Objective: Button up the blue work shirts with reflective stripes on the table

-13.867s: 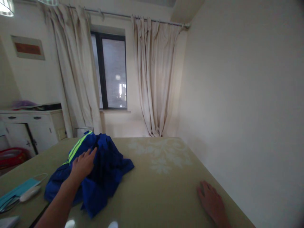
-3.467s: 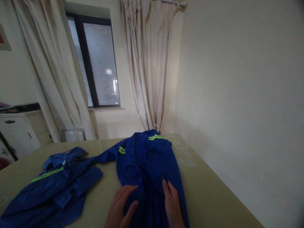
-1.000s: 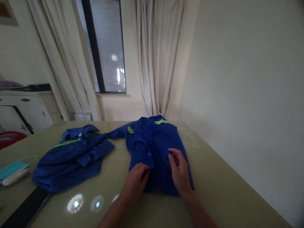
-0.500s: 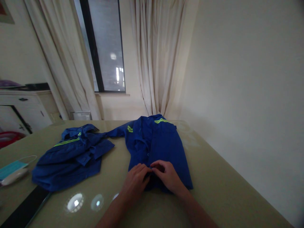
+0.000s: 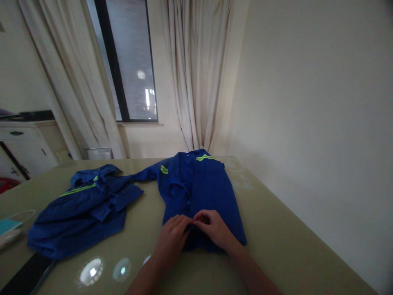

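A blue work jacket (image 5: 208,188) with yellow-green stripes lies front up on the table, its collar at the far end and one sleeve stretched out to the left. Near its lower hem, my left hand (image 5: 175,231) pinches the front edge of the cloth. My right hand (image 5: 211,227) pinches the same edge, thumb and forefinger meeting the left fingertips. A button shows on the front just above the hands. Whatever lies between the fingertips is hidden.
Left of the jacket lies a second blue garment (image 5: 82,209) with similar stripes, touching the outstretched sleeve. A black flat object (image 5: 27,272), a light-blue face mask (image 5: 9,225) and a white object (image 5: 10,238) lie farther left. A wall (image 5: 307,123) borders the table's right side.
The view has turned slightly to the right, so everything appears shifted left. Both hands keep pinching the jacket's front edge, with only small finger movement.
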{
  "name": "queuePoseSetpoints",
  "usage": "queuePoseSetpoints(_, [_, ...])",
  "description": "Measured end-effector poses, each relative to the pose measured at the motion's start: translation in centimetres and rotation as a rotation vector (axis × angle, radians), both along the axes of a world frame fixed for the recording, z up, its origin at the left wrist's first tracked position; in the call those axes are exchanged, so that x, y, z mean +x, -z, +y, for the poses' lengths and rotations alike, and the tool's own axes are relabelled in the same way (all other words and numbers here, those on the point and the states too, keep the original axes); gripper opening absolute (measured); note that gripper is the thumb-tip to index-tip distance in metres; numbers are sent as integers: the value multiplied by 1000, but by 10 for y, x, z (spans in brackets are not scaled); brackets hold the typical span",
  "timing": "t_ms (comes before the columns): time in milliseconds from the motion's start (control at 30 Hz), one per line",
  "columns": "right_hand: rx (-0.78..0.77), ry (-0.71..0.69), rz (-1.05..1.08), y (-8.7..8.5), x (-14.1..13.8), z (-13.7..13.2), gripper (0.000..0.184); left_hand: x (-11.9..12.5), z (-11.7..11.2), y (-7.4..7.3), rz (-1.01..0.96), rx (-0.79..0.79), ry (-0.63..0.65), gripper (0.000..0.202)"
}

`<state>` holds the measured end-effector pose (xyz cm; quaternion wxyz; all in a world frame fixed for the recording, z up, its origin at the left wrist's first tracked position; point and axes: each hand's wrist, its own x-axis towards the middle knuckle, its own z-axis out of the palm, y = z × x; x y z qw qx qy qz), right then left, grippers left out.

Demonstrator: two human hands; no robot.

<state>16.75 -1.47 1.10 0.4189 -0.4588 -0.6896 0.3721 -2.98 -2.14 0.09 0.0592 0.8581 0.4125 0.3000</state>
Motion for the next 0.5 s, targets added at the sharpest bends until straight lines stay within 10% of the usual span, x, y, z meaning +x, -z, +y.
queuePoseSetpoints(500, [-31,-23,171,-3,-2,1,19,5,2,-2,-322,-144,37,16])
